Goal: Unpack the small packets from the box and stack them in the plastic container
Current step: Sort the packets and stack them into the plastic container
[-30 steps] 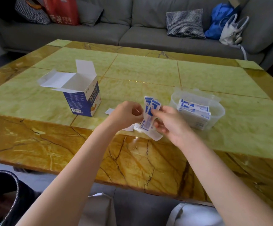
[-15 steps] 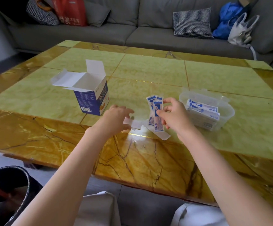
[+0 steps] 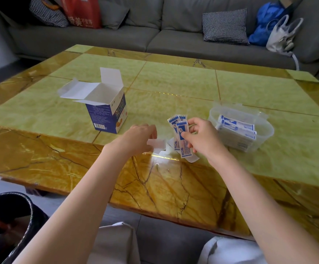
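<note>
The blue and white box (image 3: pixel 108 113) stands open on the table, left of centre. My right hand (image 3: pixel 204 139) pinches a fanned bunch of small blue and white packets (image 3: pixel 180 128) just above the table. To its right stands the clear plastic container (image 3: pixel 267 130) with several packets (image 3: pixel 236 126) stacked flat inside. My left hand (image 3: pixel 136 138) hovers low between the box and the packets, its fingers curled down onto a blurred white paper slip (image 3: pixel 157 144). More white paper (image 3: pixel 192 159) lies under the held packets.
The green and amber stone table (image 3: pixel 193 82) has its near edge close to my knees. A grey sofa (image 3: pixel 174 35) with cushions and bags runs along the far side. A dark bin (image 3: pixel 8 225) sits on the floor at lower left.
My left hand let go of the packets and moved left and down to the white slip. My right hand kept the bunch and stayed near the container.
</note>
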A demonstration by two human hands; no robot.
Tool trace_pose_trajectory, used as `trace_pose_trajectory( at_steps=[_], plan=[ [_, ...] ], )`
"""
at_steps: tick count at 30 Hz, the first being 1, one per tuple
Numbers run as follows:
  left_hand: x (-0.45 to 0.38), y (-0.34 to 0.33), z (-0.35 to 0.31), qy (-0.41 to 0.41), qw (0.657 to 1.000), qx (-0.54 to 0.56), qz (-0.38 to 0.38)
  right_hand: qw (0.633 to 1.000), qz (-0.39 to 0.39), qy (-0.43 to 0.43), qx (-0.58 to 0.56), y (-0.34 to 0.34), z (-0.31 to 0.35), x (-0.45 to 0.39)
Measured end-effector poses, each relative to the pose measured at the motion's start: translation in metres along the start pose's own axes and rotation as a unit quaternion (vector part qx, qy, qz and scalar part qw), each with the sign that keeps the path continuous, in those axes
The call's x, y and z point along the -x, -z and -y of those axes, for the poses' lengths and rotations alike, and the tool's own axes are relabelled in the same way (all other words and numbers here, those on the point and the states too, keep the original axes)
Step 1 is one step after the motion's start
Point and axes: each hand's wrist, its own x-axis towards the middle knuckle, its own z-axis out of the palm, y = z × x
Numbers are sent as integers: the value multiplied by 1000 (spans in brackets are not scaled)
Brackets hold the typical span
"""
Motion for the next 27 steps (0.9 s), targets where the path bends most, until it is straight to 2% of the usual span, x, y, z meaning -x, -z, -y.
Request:
trace_pose_trajectory(
  at_steps=[4,6,8,12,14,16,18,21,24,27],
  plan=[
    [-2,0,-1,33,999,16,25,1000,11,0,18,-1,1,2],
    [0,-1,0,30,1000,-1,7,1000,16,-8,14,0,2,4],
    [3,-1,1,22,999,12,-43,998,22,-31,-41,2,4,5],
    [10,4,-1,-4,977,79,-199,978,28,-92,-184,7,13,7],
    [12,6,-8,-10,968,104,-230,970,41,-103,-214,8,16,8],
    [11,6,-16,-4,961,169,-219,961,57,-113,-244,9,17,8],
    [9,7,-21,10,951,260,-166,958,67,-118,-251,11,16,9],
    [8,10,-24,23,916,386,-109,961,51,-118,-245,14,12,8],
    [6,12,-25,60,881,448,-140,960,42,-107,-256,17,9,8],
    [5,11,-32,101,850,494,-149,943,98,-110,-297,17,12,10]
  ],
)
